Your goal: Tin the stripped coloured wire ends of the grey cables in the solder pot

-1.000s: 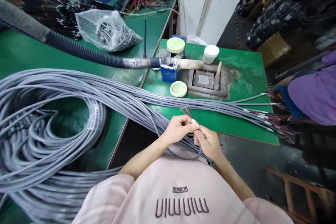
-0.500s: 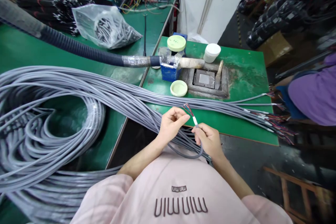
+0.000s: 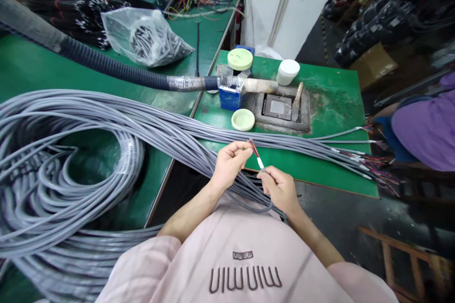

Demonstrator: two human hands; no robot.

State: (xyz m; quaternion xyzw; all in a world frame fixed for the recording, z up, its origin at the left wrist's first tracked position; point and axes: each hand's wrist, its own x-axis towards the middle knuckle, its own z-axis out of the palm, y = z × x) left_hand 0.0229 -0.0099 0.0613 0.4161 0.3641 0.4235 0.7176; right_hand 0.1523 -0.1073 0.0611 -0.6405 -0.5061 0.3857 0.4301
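Above the near edge of the green tabletop [image 3: 341, 92] | right hand [image 3: 280, 188] gripped the grey cable [image 3: 263, 169] below its white sleeve [image 3: 260, 163] | left hand [image 3: 230, 163], clear moments earlier, pinched the wires [image 3: 255, 150] | splay narrowed, strands seemingly gathered

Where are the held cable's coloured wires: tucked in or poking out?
Poking out: the wires show beyond the white band, at the left hand.

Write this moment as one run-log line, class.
left hand: at coloured wires | right hand: gripping grey cable below white band | nearby: cable bundle across green table
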